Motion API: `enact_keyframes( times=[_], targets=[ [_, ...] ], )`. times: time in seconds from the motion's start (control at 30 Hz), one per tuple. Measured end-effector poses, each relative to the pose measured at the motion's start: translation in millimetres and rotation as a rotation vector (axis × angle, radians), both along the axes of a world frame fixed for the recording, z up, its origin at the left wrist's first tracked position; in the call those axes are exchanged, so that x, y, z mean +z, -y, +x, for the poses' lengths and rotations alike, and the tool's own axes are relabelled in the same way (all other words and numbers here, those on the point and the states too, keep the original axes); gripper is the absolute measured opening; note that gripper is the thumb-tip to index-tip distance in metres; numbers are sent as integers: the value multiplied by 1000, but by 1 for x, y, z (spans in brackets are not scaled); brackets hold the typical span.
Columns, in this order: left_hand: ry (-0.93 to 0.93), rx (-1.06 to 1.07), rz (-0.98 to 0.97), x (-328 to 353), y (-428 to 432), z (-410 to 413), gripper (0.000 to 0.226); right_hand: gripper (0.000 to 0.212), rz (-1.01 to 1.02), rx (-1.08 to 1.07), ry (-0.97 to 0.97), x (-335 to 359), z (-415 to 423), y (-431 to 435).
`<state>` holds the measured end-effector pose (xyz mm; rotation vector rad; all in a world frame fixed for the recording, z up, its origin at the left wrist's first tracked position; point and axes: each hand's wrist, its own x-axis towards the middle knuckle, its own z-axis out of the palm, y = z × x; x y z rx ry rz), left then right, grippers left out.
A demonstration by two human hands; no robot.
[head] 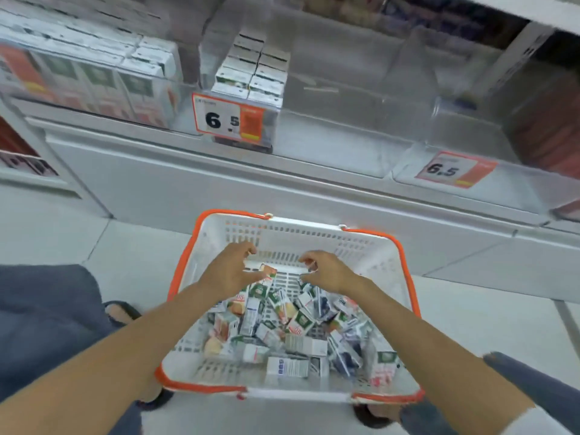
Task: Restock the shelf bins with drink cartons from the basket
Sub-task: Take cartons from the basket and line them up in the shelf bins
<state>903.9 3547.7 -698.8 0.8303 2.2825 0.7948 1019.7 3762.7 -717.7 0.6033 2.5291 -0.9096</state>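
A white basket with an orange rim (pixel 405 255) stands on the floor below the shelf, with several small drink cartons (pixel 282 328) lying loose in it. Both my hands hover over its far end. My left hand (pixel 230 271) curls its fingers round a carton with an orange picture (pixel 267 272). My right hand (pixel 328 272) has curled fingers over something white; blur hides whether it grips it. On the shelf, a clear bin (pixel 361 102) holds two rows of cartons (pixel 252 75) at its left side; the rest of it is bare.
A 6.5 price tag (pixel 227 120) hangs on that bin's front. A further clear bin with its own tag (pixel 455 169) sits to the right. Larger cartons (pixel 94 80) fill the bin at left. My sandalled foot (pixel 120 312) is beside the basket.
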Motion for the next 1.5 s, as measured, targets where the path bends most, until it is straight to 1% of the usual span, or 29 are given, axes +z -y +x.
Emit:
enact_keyframes(
  times=[0.07,0.13,0.2,0.27,0.33,0.4,0.43,0.47,0.5,0.53,0.6,0.63,0.67,0.7,0.73,0.77,0.8,0.83,0.87,0.93,0.97,1.03,1.07,1.13,1.2,1.27,1.33,1.43,1.5],
  targets=[
    [59,28,-36,-23,10,0,51,53,-80,-14,179,-42,9,1],
    [99,64,-58,-42,15,0,48,61,-116,-12,270,-80,6,8],
    [121,98,-77,-60,18,-2,46,68,-82,10,325,-113,-4,18],
    [171,126,-80,-75,21,-2,46,72,-11,40,358,-140,-13,29],
    [214,141,-105,-86,24,-1,47,68,150,141,363,-159,-19,39],
    [227,153,-129,-95,25,-1,47,65,292,232,329,-170,-20,44],
    [228,156,-134,-99,24,-2,46,63,306,223,304,-173,-20,44],
    [234,162,-135,-103,22,-3,45,61,282,182,283,-175,-21,42],
    [244,176,-127,-105,19,-4,44,62,224,95,255,-172,-20,40],
    [260,195,-116,-106,16,-3,45,68,157,-10,220,-167,-19,38],
    [339,215,-111,-110,6,0,53,78,44,-179,112,-150,-20,31],
    [409,203,-107,-111,0,3,61,76,-4,-187,56,-138,-22,28],
    [493,190,-101,-112,-7,8,69,68,-106,-162,16,-125,-26,24],
    [570,194,-97,-114,-12,12,73,56,-270,-144,-8,-112,-29,20],
    [621,226,-89,-115,-15,15,69,43,-431,-149,-8,-101,-33,17],
    [650,287,-72,-118,-16,16,60,35,-507,-158,-13,-94,-36,13],
    [666,355,-43,-120,-13,16,50,27,-510,-165,-31,-93,-40,9],
    [676,413,-13,-121,-8,16,45,24,-441,-155,-40,-96,-44,6],
    [685,463,11,-123,-1,15,45,31,-347,-114,-29,-106,-48,4],
    [701,566,62,-125,12,12,42,57,-173,60,76,-132,-54,5],
    [712,600,94,-125,16,11,37,72,-141,117,122,-145,-57,11],
    [709,604,137,-123,19,9,33,98,-80,168,151,-169,-59,28],
    [694,587,145,-121,18,9,32,105,-19,178,131,-180,-59,36],
    [651,560,130,-119,15,9,30,104,129,159,56,-197,-57,46],
    [603,551,111,-118,12,8,33,95,168,91,10,-200,-56,49],
    [572,561,110,-114,9,6,36,90,111,45,13,-189,-53,42],
    [597,592,137,-110,6,3,38,89,53,1,-17,-165,-45,30],
    [714,661,188,-97,-4,-1,42,85,-52,-108,-185,-108,-32,8],
    [788,668,252,-81,-13,-1,50,86,-98,-146,-308,-64,-25,-2]
  ],
)
